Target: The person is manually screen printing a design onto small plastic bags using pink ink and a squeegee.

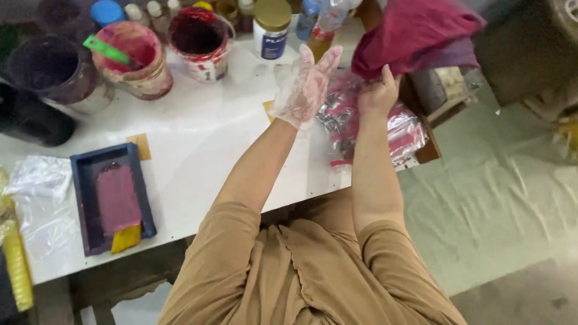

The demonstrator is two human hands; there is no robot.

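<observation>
My left hand (304, 84) wears a thin clear plastic glove and is raised above the white table (198, 138), fingers spread, holding nothing. My right hand (378, 93) is bare and grips the lower edge of a magenta cloth (415, 33) lifted over the table's right end. Under both hands lies a pile of clear plastic packets with red and silver contents (403, 129).
Open paint tubs (198, 42) stained dark red, one with a green stick (108, 50), stand at the back with several bottles and a white jar (271, 27). A dark blue tray with a magenta-coated pad (114, 198) lies left. Crumpled plastic (39, 177) and a wooden block (445, 90) flank the table.
</observation>
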